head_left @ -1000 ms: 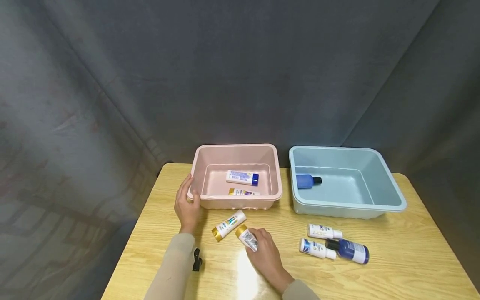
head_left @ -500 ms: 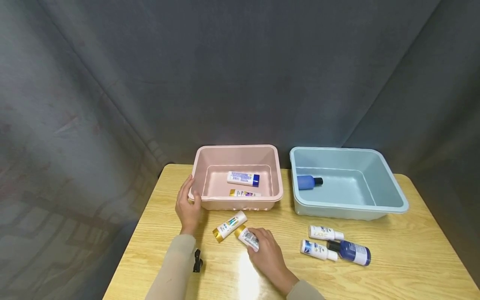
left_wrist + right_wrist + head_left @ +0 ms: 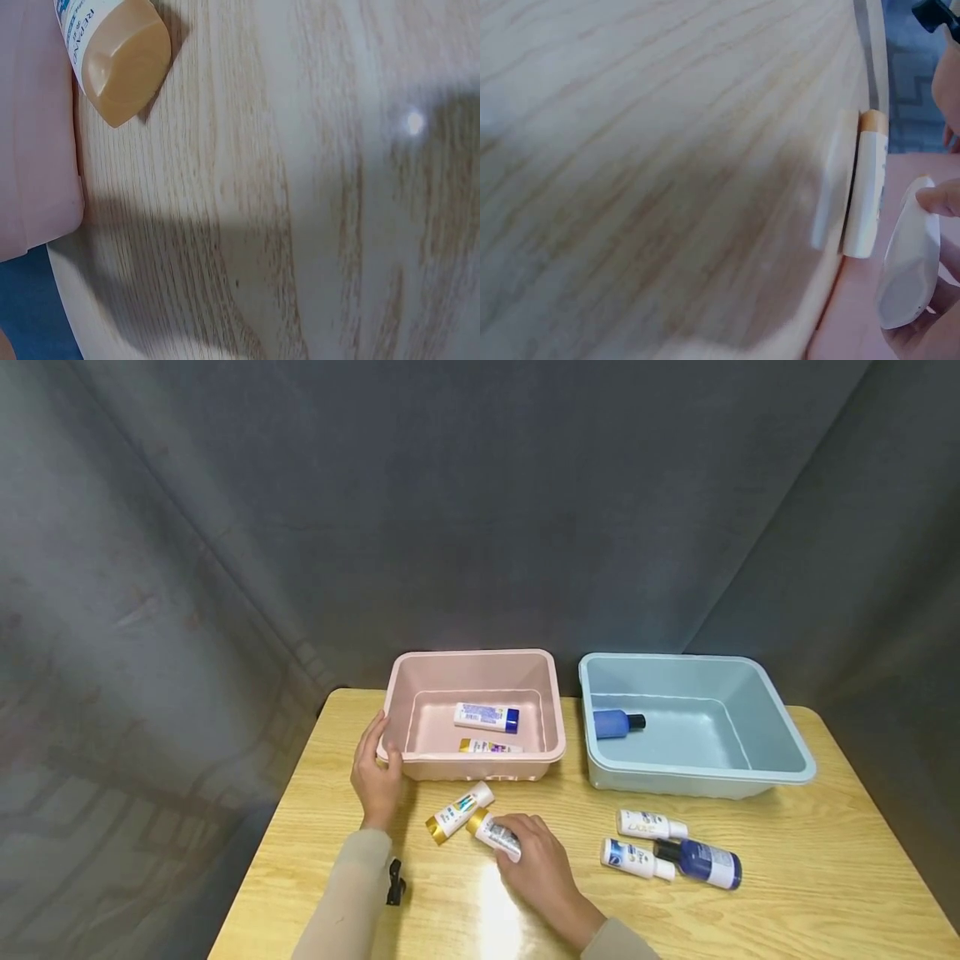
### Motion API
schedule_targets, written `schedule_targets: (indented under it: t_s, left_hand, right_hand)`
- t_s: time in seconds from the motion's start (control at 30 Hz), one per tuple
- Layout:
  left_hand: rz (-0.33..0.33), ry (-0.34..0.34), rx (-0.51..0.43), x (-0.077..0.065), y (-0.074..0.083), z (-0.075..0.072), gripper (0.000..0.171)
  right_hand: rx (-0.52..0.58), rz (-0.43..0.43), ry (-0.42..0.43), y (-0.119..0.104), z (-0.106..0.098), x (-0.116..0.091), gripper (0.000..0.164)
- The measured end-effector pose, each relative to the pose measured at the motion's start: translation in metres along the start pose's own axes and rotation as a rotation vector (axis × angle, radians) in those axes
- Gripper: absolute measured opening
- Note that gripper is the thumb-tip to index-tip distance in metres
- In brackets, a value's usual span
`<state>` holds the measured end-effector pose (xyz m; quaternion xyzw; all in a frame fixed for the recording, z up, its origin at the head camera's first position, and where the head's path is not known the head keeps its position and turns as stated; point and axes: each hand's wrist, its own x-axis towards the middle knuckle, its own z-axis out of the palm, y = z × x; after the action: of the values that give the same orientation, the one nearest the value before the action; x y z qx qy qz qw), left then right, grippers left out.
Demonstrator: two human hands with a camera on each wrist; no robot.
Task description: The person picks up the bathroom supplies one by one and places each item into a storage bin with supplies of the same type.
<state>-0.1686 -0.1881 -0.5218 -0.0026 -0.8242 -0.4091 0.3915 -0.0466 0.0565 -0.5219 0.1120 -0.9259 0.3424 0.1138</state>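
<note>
My right hand (image 3: 542,870) grips a white bottle with a gold cap (image 3: 495,835), its thumb and fingers around the white end. In the right wrist view the bottle (image 3: 907,277) sits between thumb and fingers, its flat end facing the camera. Beside it, a second gold-capped white bottle (image 3: 460,812) lies slanted on the table in front of the pink bin (image 3: 472,768). My left hand (image 3: 377,781) rests against that bin's front left corner, thumb at the front rim, fingers along the left side. Inside the bin lie a blue-capped white bottle (image 3: 483,717) and a partly hidden gold-capped one (image 3: 489,747).
A light blue bin (image 3: 697,777) stands to the right, holding a blue bottle with a black cap (image 3: 615,723). In front of it lie two small white bottles (image 3: 648,824) (image 3: 633,858) and a dark blue bottle (image 3: 705,864). A grey curtain (image 3: 480,510) hangs behind the table.
My right hand and its bottle have shifted slightly, the gold cap now closer to the other gold-capped bottle. The left hand has stayed at the pink bin's corner.
</note>
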Motion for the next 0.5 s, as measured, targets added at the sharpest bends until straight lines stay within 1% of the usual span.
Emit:
schedule_targets:
  t_s: [0.1,0.27,0.5]
  left_hand:
    - [0.006,-0.003,0.000,0.001,-0.001,0.000,0.041]
    - [0.011,-0.014,-0.001,0.002,-0.002,-0.002,0.041]
    - [-0.023,-0.033,-0.007,0.001,0.001,-0.002,0.042]
  right_hand:
    - [0.010,-0.009,-0.003,-0.001,-0.004,0.002,0.044]
    - [0.025,0.005,-0.019,-0.003,-0.009,0.002,0.043]
    - [0.054,0.022,-0.027,-0.007,-0.014,0.000,0.044]
